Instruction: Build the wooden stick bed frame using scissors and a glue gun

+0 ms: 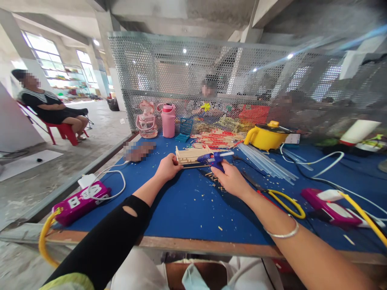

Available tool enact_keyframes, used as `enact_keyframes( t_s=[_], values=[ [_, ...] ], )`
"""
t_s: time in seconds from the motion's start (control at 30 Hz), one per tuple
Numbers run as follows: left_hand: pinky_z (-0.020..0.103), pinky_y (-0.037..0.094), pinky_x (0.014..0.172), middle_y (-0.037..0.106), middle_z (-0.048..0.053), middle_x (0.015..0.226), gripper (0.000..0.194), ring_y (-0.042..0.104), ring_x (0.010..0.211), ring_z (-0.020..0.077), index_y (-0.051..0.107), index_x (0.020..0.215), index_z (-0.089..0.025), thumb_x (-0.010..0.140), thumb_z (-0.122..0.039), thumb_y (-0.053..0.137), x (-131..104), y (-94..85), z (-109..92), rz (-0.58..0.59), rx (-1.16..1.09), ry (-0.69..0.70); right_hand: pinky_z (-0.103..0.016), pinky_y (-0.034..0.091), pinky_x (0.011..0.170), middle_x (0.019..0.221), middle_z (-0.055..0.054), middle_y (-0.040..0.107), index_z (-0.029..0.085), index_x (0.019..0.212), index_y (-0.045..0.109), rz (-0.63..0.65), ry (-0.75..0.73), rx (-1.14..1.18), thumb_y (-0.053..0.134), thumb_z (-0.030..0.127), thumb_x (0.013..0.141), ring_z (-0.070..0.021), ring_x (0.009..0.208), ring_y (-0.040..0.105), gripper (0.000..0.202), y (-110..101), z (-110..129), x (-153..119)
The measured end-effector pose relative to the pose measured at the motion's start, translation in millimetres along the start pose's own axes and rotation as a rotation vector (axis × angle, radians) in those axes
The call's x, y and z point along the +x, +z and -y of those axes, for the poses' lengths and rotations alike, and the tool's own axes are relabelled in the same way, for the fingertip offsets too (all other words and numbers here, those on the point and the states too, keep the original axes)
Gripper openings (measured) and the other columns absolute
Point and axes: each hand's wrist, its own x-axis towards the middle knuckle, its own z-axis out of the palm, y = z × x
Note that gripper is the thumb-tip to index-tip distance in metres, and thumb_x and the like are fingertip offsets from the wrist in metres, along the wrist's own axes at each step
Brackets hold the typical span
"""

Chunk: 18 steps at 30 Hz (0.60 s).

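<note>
My left hand (pixel 168 166) pinches the left end of a small pale wooden stick structure (pixel 189 156) above the blue table (pixel 181 213). My right hand (pixel 231 177) is closed around a blue glue gun (pixel 214 159), which has a translucent glue stick out of its back end. The gun points left, with its front over the right part of the structure; whether its tip touches the wood is too small to tell. Short wooden offcuts (pixel 216 177) lie just below the gun.
Red-tipped sticks (pixel 216 139), glue sticks (pixel 266 161) and a yellow pot (pixel 267 137) lie behind. Yellow-handled scissors (pixel 287 201) and purple power strips (pixel 81 201) flank my arms. Pink bottles (pixel 168 123) stand before a perforated screen (pixel 181 72). A person sits at left; another is behind the screen.
</note>
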Motion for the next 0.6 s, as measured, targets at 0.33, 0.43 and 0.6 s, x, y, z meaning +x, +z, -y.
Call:
enact_keyframes(
  t_s=[0.33, 0.43, 0.6],
  values=[
    [0.026, 0.033, 0.055, 0.057, -0.001, 0.063, 0.024, 0.05, 0.058, 0.0156, 0.04, 0.066, -0.023, 0.062, -0.015, 0.061, -4.3, -14.9, -6.8, -0.03, -0.043, -0.089, -0.041, 0.047, 0.074, 0.116, -0.019, 0.064, 0.014, 0.136, 0.04, -0.177, 0.142, -0.667, 0.039, 0.041, 0.089, -0.0339, 0.094, 0.064, 0.054, -116.2, -76.3, 15.3],
    [0.028, 0.033, 0.056, 0.055, 0.002, 0.064, 0.01, 0.049, 0.061, 0.0182, 0.041, 0.066, -0.022, 0.072, -0.02, 0.048, -3.7, -28.6, -15.2, -0.145, -0.09, -0.139, -0.045, 0.047, 0.074, 0.121, -0.025, 0.06, 0.01, 0.136, 0.04, -0.136, 0.189, -0.695, 0.034, 0.033, 0.091, -0.036, 0.095, 0.064, 0.051, -128.0, -102.4, 11.6],
    [0.026, 0.038, 0.053, 0.054, 0.0, 0.067, 0.014, 0.047, 0.055, 0.0145, 0.038, 0.075, -0.023, 0.082, -0.025, 0.027, -4.7, -37.2, -32.7, -0.194, -0.27, -0.07, -0.047, 0.048, 0.085, 0.134, -0.02, 0.052, 0.013, 0.134, 0.043, -0.052, 0.153, -0.616, 0.042, 0.031, 0.086, -0.0348, 0.109, 0.06, 0.052, -96.0, -139.2, 0.1]
  ],
)
